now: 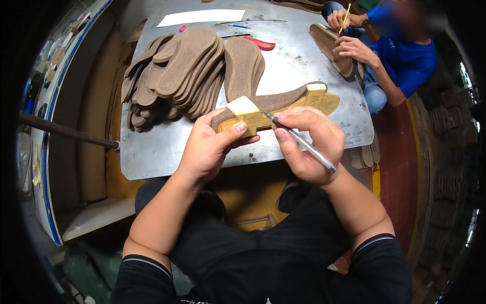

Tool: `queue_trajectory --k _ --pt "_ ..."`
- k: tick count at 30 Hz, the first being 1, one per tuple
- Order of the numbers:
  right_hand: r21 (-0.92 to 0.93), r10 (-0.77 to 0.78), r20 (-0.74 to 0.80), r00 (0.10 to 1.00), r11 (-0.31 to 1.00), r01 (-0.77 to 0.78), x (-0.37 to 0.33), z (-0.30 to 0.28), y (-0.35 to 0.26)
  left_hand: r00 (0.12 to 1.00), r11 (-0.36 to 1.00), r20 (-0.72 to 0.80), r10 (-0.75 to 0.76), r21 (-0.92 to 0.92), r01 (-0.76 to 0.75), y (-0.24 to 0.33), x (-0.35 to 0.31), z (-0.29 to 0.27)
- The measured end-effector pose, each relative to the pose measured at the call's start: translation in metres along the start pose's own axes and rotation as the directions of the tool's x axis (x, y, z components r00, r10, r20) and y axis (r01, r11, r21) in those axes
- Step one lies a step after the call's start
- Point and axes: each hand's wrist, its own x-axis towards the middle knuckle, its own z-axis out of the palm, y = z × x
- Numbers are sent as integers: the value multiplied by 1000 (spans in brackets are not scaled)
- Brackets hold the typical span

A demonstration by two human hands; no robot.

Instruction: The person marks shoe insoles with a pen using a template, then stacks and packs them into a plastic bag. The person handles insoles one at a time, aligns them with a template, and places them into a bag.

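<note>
My left hand (201, 144) grips the near end of a brown cork-like shoe sole (286, 100) together with a yellowish wooden template (260, 121) set along its side. Pale yellow strips of the template lap over the sole's top at both ends. My left thumb presses on the template's face, with fingers underneath. In my right hand (316, 142) is a clear-barrelled pen (306, 144), pinched between thumb and fingers. Its tip points at the sole's edge beside the nearer yellow strip; whether it touches, I cannot tell. Both things are held above the table's front part.
A large pile of brown soles (187, 66) covers the left of the metal table (293, 55), with a smaller stack (243, 66) beside it. Behind lie a red object (260, 43) and a white sheet (202, 17). At right, a co-worker in blue (405, 61) holds a yellow pencil (345, 19) and a sole.
</note>
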Motion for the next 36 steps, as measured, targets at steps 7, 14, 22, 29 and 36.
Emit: queue_trajectory --k 7,14,22,29,36 --pt "-34 -6 -8 1000 999 5 1 0 0 1000 1000 12 8 -7 -8 3 0 -1" --pt "-40 -7 -32 999 999 6 2 2 -1 998 996 -21 59 -69 -61 -3 1 -4" --pt "-36 -105 -47 993 994 103 4 -1 -4 997 995 9 76 -71 -75 -2 -1 -2" --pt "-54 -150 -72 986 988 146 4 -6 -8 992 991 46 120 -72 -117 -2 -2 0" --pt "-72 -165 -107 980 985 158 4 -2 -4 995 992 41 95 -86 -91 -1 -1 3"
